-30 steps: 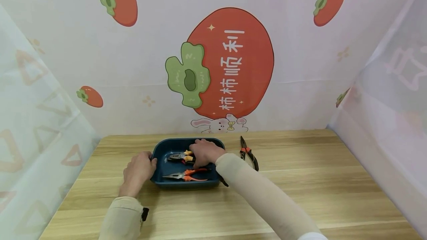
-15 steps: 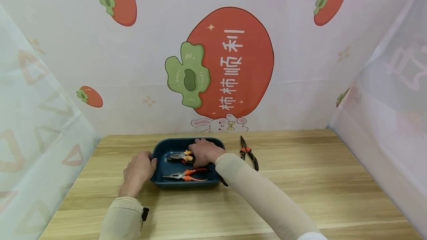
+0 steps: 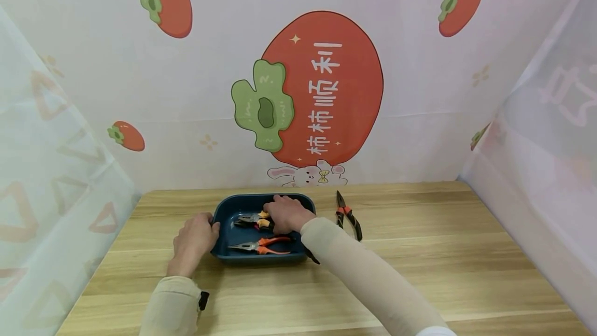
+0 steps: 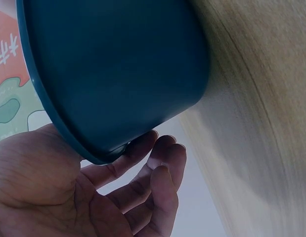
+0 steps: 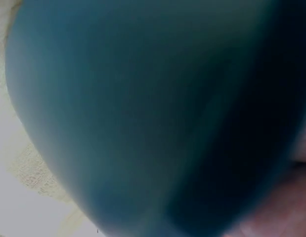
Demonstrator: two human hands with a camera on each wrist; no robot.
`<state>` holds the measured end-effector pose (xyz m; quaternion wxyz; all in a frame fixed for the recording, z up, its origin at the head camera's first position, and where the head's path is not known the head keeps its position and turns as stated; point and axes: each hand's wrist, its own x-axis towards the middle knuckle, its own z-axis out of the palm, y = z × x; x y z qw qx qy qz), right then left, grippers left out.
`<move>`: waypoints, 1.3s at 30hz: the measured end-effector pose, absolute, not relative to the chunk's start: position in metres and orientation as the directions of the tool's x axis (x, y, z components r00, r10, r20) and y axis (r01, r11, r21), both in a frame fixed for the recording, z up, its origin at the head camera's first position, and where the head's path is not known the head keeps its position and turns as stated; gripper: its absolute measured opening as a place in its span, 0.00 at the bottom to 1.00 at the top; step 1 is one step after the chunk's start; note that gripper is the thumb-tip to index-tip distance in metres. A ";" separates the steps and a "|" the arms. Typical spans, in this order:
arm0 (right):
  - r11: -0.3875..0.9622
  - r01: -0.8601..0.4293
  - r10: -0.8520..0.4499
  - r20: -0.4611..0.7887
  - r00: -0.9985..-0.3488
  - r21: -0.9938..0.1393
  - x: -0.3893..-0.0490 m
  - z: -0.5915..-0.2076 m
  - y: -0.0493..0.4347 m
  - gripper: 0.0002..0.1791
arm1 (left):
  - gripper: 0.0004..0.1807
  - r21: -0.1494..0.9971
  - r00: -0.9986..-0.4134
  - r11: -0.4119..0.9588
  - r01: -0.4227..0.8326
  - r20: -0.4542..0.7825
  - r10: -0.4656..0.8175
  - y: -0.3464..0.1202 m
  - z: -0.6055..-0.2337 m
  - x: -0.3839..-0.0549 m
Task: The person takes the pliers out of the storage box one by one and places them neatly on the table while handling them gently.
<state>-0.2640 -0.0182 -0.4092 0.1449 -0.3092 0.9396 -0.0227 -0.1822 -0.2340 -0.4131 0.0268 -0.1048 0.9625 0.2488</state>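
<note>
In the head view a dark blue rectangular tray (image 3: 261, 260) stands on the wooden table. My left hand (image 3: 193, 240) grips its left end; the left wrist view shows curled fingers (image 4: 165, 182) against the outer wall, with the thumb hidden. Inside the tray, my right hand (image 3: 289, 214) holds the handles of yellow-and-black pliers (image 3: 267, 224), jaws pointing left; its fingertips are hidden. A dark tool tip shows just below those jaws. Nearer the front lie orange-handled long-nose pliers (image 3: 261, 246). The right wrist view is mostly filled by the tray's blurred wall (image 5: 108, 108).
Right of the tray, black-and-orange pliers (image 3: 342, 210) lie on the table (image 3: 420, 253), their handles partly behind the right sleeve (image 3: 364, 268). A white printed sheet (image 3: 410, 134) rises behind the table, and similar sheets stand at both sides.
The yellow-and-black handles have turned slightly under my right hand. My left hand and the tray look the same as before.
</note>
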 end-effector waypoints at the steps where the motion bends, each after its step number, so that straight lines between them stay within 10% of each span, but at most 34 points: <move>1: 0.807 -0.576 -0.589 -0.256 -0.767 -0.129 -0.264 -0.409 -0.018 0.28 | 0.15 0.474 -0.977 0.854 -0.214 -0.103 -0.188 -0.234 -0.413 -0.182; 39: 0.778 -0.613 -0.625 -0.067 -0.778 -0.139 -0.240 -0.364 0.007 0.33 | 0.19 0.462 -0.974 0.858 -0.225 -0.118 -0.192 -0.234 -0.414 -0.183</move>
